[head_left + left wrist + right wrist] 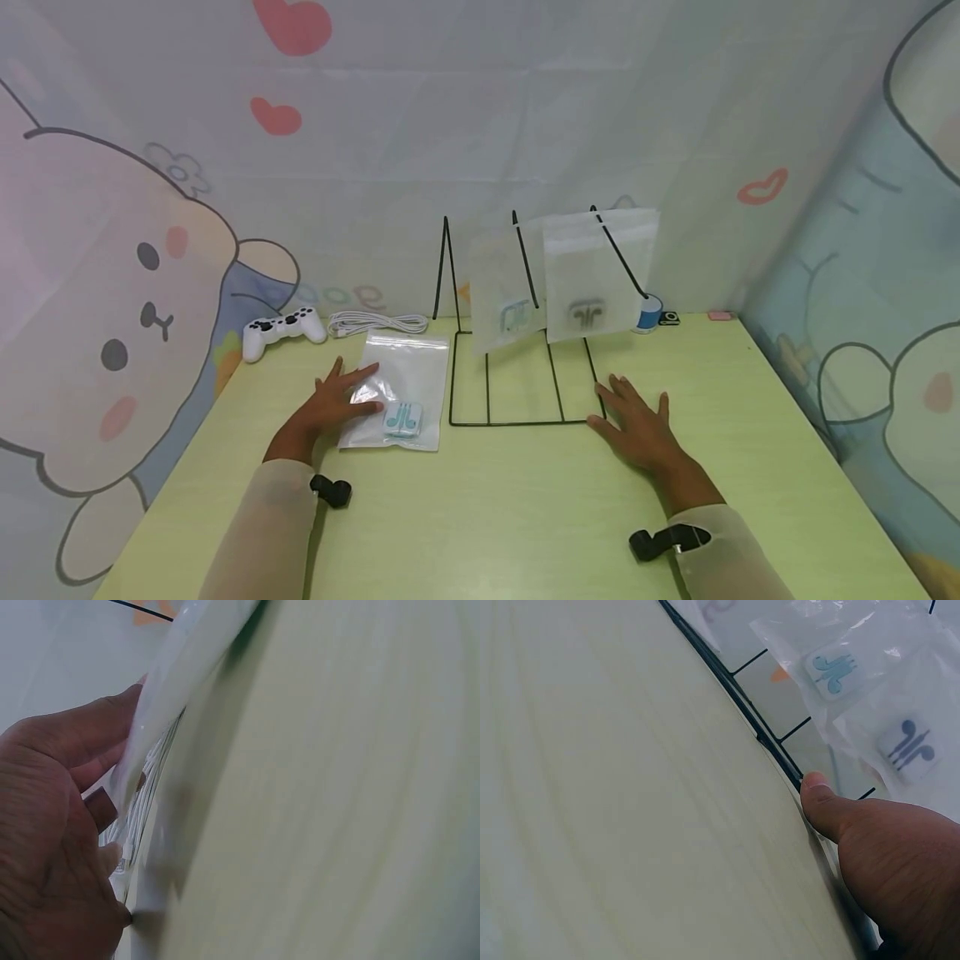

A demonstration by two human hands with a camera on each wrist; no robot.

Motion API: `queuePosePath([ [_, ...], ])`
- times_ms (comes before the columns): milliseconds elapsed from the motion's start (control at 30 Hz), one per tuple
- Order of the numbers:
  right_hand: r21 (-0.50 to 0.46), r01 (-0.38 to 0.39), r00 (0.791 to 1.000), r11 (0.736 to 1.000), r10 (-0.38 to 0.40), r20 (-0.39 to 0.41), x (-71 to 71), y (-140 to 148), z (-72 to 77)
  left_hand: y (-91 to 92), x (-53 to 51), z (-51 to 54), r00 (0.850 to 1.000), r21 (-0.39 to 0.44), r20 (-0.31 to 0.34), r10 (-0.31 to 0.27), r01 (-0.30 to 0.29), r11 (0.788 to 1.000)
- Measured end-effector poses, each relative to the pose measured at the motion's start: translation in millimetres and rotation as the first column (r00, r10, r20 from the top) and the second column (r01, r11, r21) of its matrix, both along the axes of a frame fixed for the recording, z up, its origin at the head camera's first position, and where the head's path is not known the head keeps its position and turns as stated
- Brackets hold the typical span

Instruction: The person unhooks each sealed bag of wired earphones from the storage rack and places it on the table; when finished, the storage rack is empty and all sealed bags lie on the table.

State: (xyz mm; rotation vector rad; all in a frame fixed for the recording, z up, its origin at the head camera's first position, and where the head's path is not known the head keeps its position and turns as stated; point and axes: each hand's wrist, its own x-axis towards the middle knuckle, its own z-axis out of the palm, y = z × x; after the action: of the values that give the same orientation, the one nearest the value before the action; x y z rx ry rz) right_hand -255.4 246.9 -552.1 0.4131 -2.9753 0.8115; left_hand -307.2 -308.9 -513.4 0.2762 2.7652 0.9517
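Two hands rest spread before you: your left hand [330,408] lies at the left side of the flat clear bag [405,371], your right hand [637,429] at the near right corner of the black wire rack [517,424]. Your left fingers are wide and meet the film; whether they also pinch it you cannot tell, though its near edge stands off the bench [465,517] in the left wrist view. The blue-and-white earphone case [402,419] inside sits just right of those fingertips. Your right fingers are also spread, holding nothing, with the thumb at the base wire.

Up and left of your right fingers hang the middle bag [491,287] and the right bag [573,271], each with its own case. A nudge from your right thumb could skew the rack and set both swinging, perhaps off their prongs.

On the left, slick film may skid if you only press; the case's weight could drag a loosely caught edge down. Pushing rightward would run the bag into the rack's base, while reaching too far beyond your left fingers risks snagging the white cable [378,322] or the game controller [270,333].
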Motion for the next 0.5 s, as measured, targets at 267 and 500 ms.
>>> queuePosePath([
  [267,0.011,-0.001,1.000,1.000,0.001,-0.004,-0.8,-0.7,-0.2,2.5,0.2,-3.1,0.999,-0.031,-0.027,-0.033,0.032,0.999],
  [500,0.001,-0.001,1.000,1.000,0.001,-0.002,1.1,-1.6,1.0,4.0,2.1,-6.5,0.997,-0.011,-0.042,-0.063,0.063,0.998],
])
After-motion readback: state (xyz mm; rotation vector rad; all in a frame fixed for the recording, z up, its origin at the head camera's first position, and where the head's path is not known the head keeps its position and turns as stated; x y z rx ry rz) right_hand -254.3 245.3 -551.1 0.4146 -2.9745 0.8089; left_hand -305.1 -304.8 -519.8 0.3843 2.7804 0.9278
